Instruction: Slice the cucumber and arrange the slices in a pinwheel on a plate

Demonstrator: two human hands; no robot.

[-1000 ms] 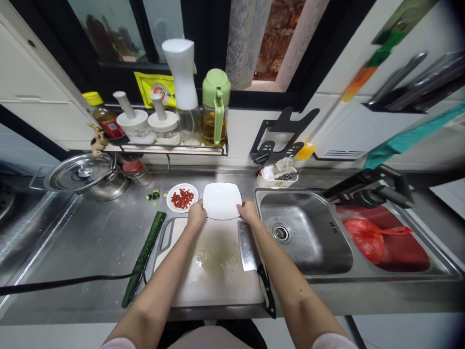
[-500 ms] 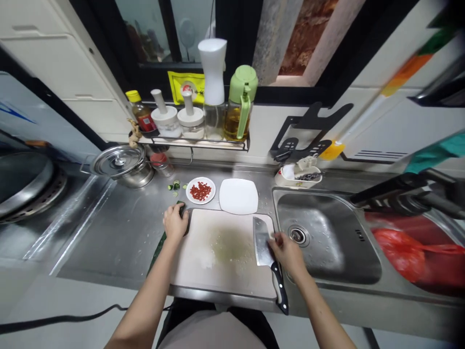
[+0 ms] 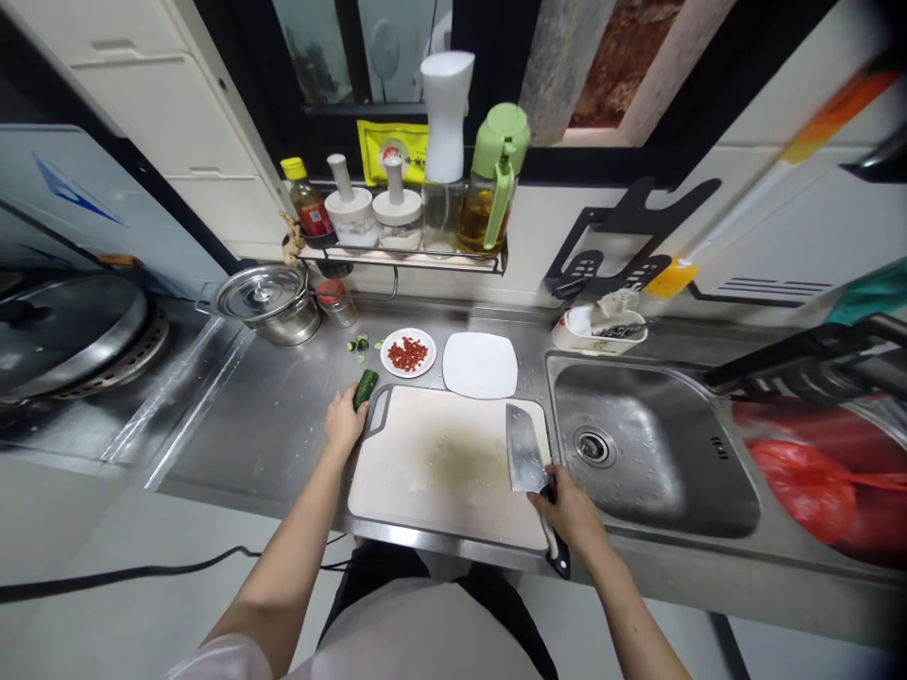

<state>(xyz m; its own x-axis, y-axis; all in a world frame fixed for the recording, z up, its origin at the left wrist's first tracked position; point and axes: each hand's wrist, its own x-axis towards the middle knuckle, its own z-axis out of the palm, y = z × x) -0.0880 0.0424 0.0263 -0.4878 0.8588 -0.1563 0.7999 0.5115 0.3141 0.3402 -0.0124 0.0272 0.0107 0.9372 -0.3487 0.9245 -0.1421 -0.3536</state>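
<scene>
My left hand point(image 3: 344, 422) is closed round a dark green cucumber point(image 3: 366, 388) at the left edge of the cutting board point(image 3: 403, 472). Only the cucumber's far end shows; the rest is covered by my hand and forearm. Along the board's right side lies a broad-bladed kitchen knife point(image 3: 525, 448), blade pointing away from me. My right hand point(image 3: 575, 515) has thumb and fingers on either side of its black handle, where handle meets blade. A damp greenish stain marks the middle of the board.
Behind the board are a plate of chopped red pieces point(image 3: 409, 366), a white square plate point(image 3: 480, 365) and green trimmings point(image 3: 361, 343). A sink point(image 3: 652, 453) is on the right. A lidded pot point(image 3: 273, 307) stands back left, below a rack of seasonings point(image 3: 403, 257).
My right hand has gone from beside the blade down onto the knife's handle. My left hand has moved outward with the cucumber, uncovering the board's grey handle. The view has shifted slightly.
</scene>
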